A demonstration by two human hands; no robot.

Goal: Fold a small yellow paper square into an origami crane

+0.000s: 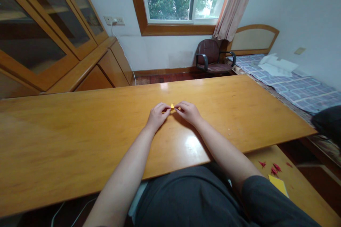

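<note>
A small piece of folded yellow paper [172, 106] is held just over the wooden table [93, 134], its pointed tip upward. My left hand [159, 114] pinches its left side between thumb and fingertips. From the right, my right hand [188, 112] grips the opposite side in the same way. Both sets of fingertips almost meet around the paper and cover its lower part, so the exact folded shape is too small to make out.
On a lower surface at the right lie several small red folded-paper pieces [276, 167] and a stack of yellow paper [278, 185]. A brown office chair [210, 56] stands beyond the table. Glass-fronted cabinets [39, 24] line the left; a bed [287, 81] is at the right.
</note>
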